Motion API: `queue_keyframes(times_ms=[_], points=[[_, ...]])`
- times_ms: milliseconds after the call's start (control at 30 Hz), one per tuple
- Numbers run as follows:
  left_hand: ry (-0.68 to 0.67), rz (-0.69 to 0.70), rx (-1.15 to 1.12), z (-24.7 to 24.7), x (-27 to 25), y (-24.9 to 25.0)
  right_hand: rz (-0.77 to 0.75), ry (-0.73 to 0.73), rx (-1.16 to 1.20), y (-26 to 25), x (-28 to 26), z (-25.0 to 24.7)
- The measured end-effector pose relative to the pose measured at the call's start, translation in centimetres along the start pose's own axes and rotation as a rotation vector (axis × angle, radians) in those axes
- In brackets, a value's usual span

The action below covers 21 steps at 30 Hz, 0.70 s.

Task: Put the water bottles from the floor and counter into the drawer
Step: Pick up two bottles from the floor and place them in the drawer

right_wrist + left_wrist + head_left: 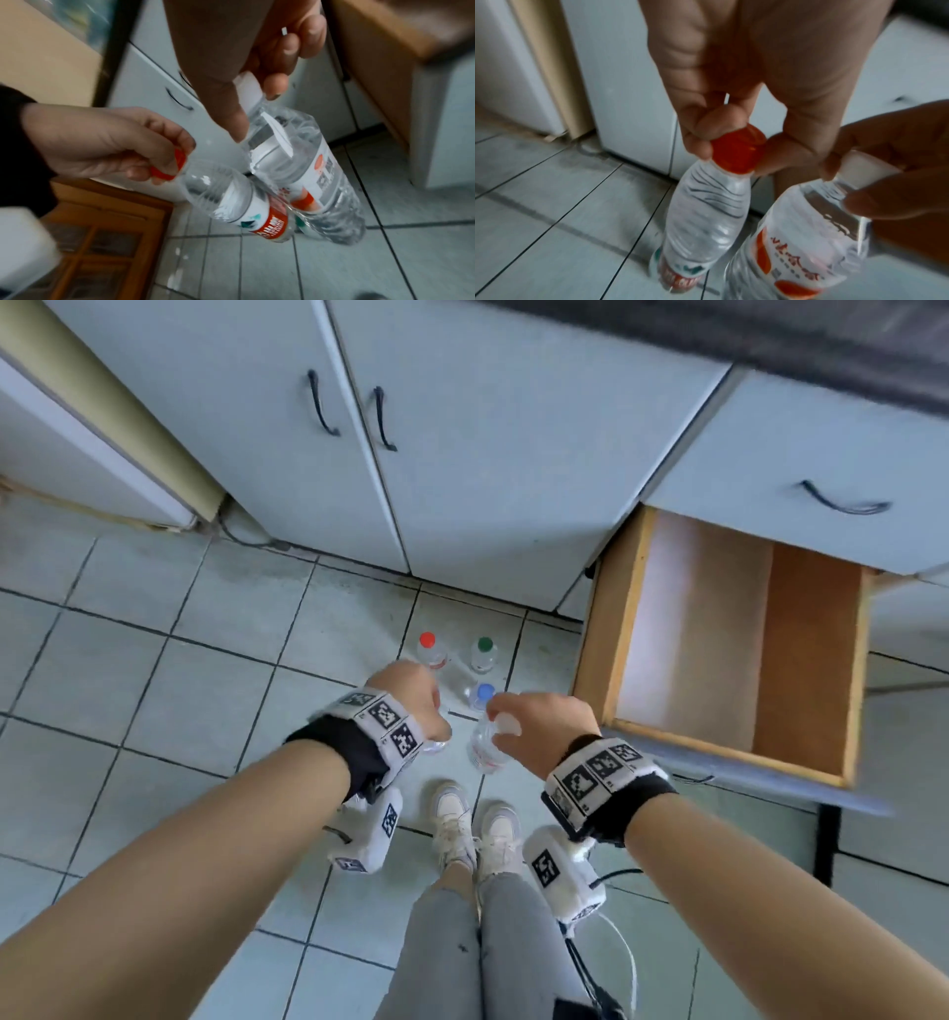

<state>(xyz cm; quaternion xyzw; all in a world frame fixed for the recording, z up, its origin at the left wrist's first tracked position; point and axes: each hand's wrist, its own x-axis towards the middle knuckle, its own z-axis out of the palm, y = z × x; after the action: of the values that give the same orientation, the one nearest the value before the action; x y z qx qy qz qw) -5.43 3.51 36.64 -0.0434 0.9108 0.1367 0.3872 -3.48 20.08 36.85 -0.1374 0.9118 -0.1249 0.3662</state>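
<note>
My left hand [418,706] pinches the red cap [736,151] of a clear water bottle [700,219], which hangs from my fingers above the tiles. My right hand [534,726] grips the white cap [248,89] of a second clear bottle [485,747] beside it. Three more bottles stand on the floor past my hands: one with a red cap [427,640], one with a green cap [485,643], one with a blue cap [485,692]. The wooden drawer [611,629] stands pulled out at the right, with nothing inside it.
Pale blue cabinet doors [287,469] with black handles close the far side. A shut drawer front [801,469] sits above the open one. My white shoes [475,824] stand on the tiled floor [154,690] below my hands.
</note>
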Motion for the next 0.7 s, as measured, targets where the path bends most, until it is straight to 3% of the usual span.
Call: queue_keyframes(times_ms=[200, 333, 567, 700], points=[[0.118, 0.266, 0.084, -12.2, -6.6, 9.2, 0.103, 0.222, 0.031, -1.6, -9.2, -13.5], [0.219, 0.39, 0.135, -16.4, -7.9, 15.1, 0.233, 0.363, 0.089, 1.3, -12.3, -18.2], [0.18, 0.51, 0.132, -14.6, -5.8, 24.1, 0.418, 0.473, 0.226, 9.8, -13.3, -19.8], [0.063, 0.51, 0.144, -10.4, -2.3, 28.0, 0.503, 0.417, 0.315, 16.2, -12.3, -18.0]])
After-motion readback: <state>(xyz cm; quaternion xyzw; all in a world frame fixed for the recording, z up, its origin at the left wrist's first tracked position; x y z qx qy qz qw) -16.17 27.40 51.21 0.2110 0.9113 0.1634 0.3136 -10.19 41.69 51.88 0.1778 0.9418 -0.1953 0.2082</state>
